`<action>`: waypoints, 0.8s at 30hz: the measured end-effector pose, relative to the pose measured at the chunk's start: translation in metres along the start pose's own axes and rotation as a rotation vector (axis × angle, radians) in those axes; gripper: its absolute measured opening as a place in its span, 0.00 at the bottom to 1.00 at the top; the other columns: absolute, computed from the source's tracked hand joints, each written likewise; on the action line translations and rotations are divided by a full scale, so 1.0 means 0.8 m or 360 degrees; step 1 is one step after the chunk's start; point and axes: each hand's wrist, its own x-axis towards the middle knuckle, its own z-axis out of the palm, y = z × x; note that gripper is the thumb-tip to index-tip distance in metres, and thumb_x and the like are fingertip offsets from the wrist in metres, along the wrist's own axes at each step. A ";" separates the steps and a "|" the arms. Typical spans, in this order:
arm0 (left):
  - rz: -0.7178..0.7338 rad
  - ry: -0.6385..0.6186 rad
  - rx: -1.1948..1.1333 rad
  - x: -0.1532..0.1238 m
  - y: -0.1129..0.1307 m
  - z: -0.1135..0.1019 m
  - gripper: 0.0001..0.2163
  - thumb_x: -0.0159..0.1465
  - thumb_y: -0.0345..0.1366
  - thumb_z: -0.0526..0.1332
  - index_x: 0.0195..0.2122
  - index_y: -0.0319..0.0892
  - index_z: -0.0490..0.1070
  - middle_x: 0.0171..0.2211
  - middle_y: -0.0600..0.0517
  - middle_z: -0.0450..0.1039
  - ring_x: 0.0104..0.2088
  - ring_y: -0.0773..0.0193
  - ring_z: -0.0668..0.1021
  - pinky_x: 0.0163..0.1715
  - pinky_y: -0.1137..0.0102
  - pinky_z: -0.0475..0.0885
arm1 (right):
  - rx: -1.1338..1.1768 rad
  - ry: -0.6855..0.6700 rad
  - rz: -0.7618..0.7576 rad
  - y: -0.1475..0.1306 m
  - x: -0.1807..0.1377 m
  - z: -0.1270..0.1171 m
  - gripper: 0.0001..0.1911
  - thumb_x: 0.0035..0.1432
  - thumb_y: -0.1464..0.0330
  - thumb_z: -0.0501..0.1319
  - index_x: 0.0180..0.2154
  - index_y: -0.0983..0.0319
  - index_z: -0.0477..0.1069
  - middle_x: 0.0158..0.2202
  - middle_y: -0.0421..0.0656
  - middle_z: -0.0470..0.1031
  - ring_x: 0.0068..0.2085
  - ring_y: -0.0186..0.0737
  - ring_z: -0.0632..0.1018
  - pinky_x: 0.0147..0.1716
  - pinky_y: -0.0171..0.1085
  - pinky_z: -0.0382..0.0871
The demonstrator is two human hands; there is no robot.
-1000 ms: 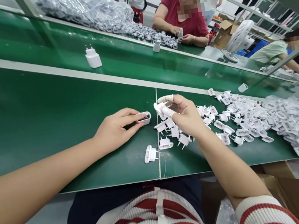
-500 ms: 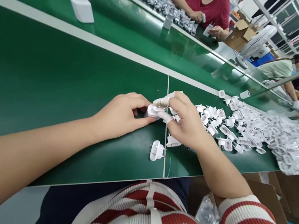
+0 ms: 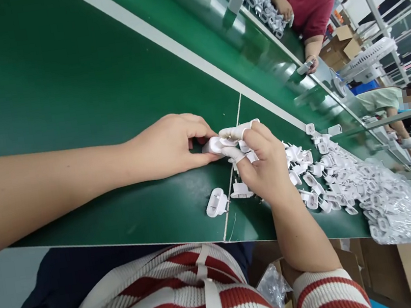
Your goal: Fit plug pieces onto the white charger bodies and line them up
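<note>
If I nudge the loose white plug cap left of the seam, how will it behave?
The plug cap looks like moulded plastic, so probably stiff and light. Its oval flange and protruding pins should discourage rolling. The green work surface looks smooth, so it may slide.

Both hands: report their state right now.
Left hand: closed, holding a white plug piece.
Right hand: closed, its white-covered fingers on that same piece.
</note>
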 end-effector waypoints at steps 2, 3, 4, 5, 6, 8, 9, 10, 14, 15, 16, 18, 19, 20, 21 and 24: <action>-0.0006 0.0004 -0.0001 0.001 0.000 0.000 0.15 0.61 0.52 0.66 0.40 0.49 0.84 0.40 0.51 0.80 0.39 0.55 0.79 0.38 0.65 0.74 | -0.0039 0.0009 0.0004 0.000 0.000 0.002 0.11 0.71 0.70 0.59 0.50 0.55 0.78 0.41 0.47 0.75 0.42 0.49 0.75 0.43 0.47 0.73; -0.0007 0.0007 0.0003 0.001 0.000 0.001 0.15 0.61 0.52 0.66 0.40 0.49 0.84 0.40 0.51 0.80 0.39 0.56 0.79 0.37 0.65 0.74 | -0.0070 0.0014 -0.0007 0.001 0.001 0.003 0.12 0.70 0.71 0.58 0.50 0.55 0.78 0.40 0.47 0.74 0.42 0.49 0.75 0.43 0.47 0.72; -0.0008 0.0011 0.0011 0.001 0.000 0.001 0.15 0.61 0.52 0.66 0.40 0.48 0.84 0.40 0.51 0.80 0.38 0.56 0.79 0.37 0.66 0.74 | -0.0105 0.0015 -0.0027 0.001 0.002 0.004 0.12 0.70 0.72 0.57 0.49 0.56 0.78 0.40 0.47 0.73 0.43 0.49 0.75 0.43 0.47 0.72; -0.0011 0.0014 0.0020 0.001 0.000 0.001 0.15 0.61 0.52 0.66 0.39 0.48 0.84 0.39 0.51 0.80 0.38 0.56 0.79 0.37 0.66 0.74 | -0.0139 0.0011 -0.0049 0.001 0.003 0.004 0.13 0.69 0.73 0.57 0.47 0.56 0.78 0.39 0.47 0.73 0.42 0.49 0.75 0.43 0.47 0.71; -0.0013 0.0019 0.0030 0.000 0.001 0.001 0.15 0.61 0.51 0.66 0.39 0.48 0.84 0.39 0.51 0.79 0.37 0.56 0.79 0.36 0.66 0.73 | -0.0168 0.0004 -0.0065 0.001 0.005 0.004 0.13 0.67 0.74 0.57 0.45 0.57 0.78 0.38 0.46 0.72 0.42 0.49 0.74 0.42 0.47 0.71; -0.0026 0.0030 0.0050 0.000 0.001 0.002 0.14 0.61 0.51 0.66 0.39 0.47 0.83 0.40 0.51 0.79 0.38 0.56 0.79 0.37 0.66 0.73 | -0.0190 -0.0017 -0.0067 0.000 0.008 0.001 0.13 0.64 0.77 0.57 0.41 0.58 0.78 0.36 0.46 0.70 0.40 0.48 0.74 0.39 0.45 0.70; -0.0036 0.0030 0.0058 -0.001 0.001 0.002 0.14 0.61 0.51 0.66 0.39 0.47 0.83 0.40 0.51 0.79 0.38 0.56 0.79 0.37 0.65 0.73 | -0.0182 -0.0037 -0.0056 0.000 0.011 -0.001 0.13 0.62 0.78 0.57 0.40 0.59 0.78 0.35 0.45 0.69 0.39 0.47 0.74 0.38 0.44 0.69; -0.0043 0.0029 0.0061 -0.001 0.002 0.003 0.14 0.61 0.50 0.66 0.39 0.47 0.83 0.40 0.51 0.79 0.39 0.56 0.79 0.38 0.65 0.73 | -0.0167 -0.0060 -0.0046 0.000 0.013 -0.003 0.12 0.61 0.78 0.57 0.38 0.59 0.77 0.34 0.45 0.68 0.37 0.46 0.73 0.36 0.43 0.68; -0.0052 0.0035 0.0039 -0.001 0.001 0.004 0.15 0.60 0.51 0.67 0.38 0.46 0.83 0.39 0.51 0.78 0.39 0.55 0.79 0.39 0.64 0.73 | -0.0141 -0.0149 -0.0041 -0.001 0.024 -0.012 0.12 0.58 0.78 0.58 0.37 0.59 0.78 0.32 0.43 0.69 0.34 0.44 0.72 0.35 0.42 0.67; -0.0051 0.0038 0.0037 -0.001 0.001 0.004 0.15 0.60 0.52 0.67 0.38 0.46 0.83 0.39 0.51 0.78 0.38 0.55 0.79 0.39 0.64 0.73 | -0.0153 -0.0163 -0.0044 0.000 0.026 -0.014 0.13 0.58 0.78 0.58 0.37 0.58 0.78 0.31 0.42 0.69 0.35 0.44 0.72 0.38 0.43 0.69; -0.0056 0.0042 0.0040 -0.001 0.001 0.004 0.15 0.60 0.52 0.67 0.37 0.47 0.82 0.39 0.51 0.78 0.38 0.55 0.79 0.39 0.64 0.73 | -0.0165 -0.0173 -0.0040 0.000 0.028 -0.014 0.14 0.57 0.77 0.58 0.38 0.57 0.79 0.31 0.42 0.70 0.35 0.45 0.73 0.42 0.44 0.70; -0.0072 0.0049 0.0058 -0.001 0.001 0.004 0.15 0.59 0.53 0.67 0.37 0.47 0.82 0.38 0.51 0.78 0.38 0.55 0.79 0.38 0.64 0.72 | -0.0157 -0.0172 -0.0004 0.001 0.027 -0.011 0.15 0.57 0.77 0.59 0.39 0.56 0.80 0.32 0.42 0.72 0.37 0.46 0.74 0.47 0.47 0.71; -0.0076 0.0045 0.0070 -0.001 0.000 0.004 0.16 0.59 0.53 0.67 0.37 0.47 0.82 0.38 0.51 0.78 0.38 0.55 0.79 0.38 0.64 0.72 | -0.0131 -0.0155 0.0029 0.001 0.025 -0.009 0.14 0.58 0.76 0.59 0.40 0.56 0.80 0.33 0.42 0.73 0.38 0.47 0.75 0.48 0.48 0.72; -0.0072 0.0036 0.0085 0.000 0.000 0.004 0.16 0.59 0.53 0.67 0.38 0.48 0.82 0.38 0.51 0.79 0.38 0.55 0.79 0.38 0.64 0.72 | -0.0094 -0.0119 0.0066 0.002 0.022 -0.006 0.14 0.59 0.75 0.60 0.41 0.56 0.81 0.34 0.43 0.74 0.38 0.47 0.75 0.47 0.48 0.72; -0.0056 0.0025 0.0101 0.000 0.000 0.004 0.16 0.59 0.53 0.67 0.39 0.48 0.82 0.38 0.51 0.79 0.39 0.54 0.79 0.38 0.64 0.72 | -0.0046 -0.0073 0.0099 0.003 0.018 -0.003 0.13 0.61 0.74 0.61 0.43 0.56 0.81 0.35 0.43 0.75 0.39 0.47 0.76 0.47 0.48 0.73; 0.0000 -0.0018 0.0114 0.000 -0.001 0.003 0.16 0.60 0.53 0.67 0.42 0.49 0.83 0.40 0.51 0.81 0.41 0.54 0.80 0.38 0.65 0.73 | 0.0143 0.0041 0.0161 0.008 0.003 0.003 0.17 0.66 0.68 0.64 0.55 0.54 0.78 0.43 0.45 0.80 0.45 0.50 0.79 0.52 0.50 0.75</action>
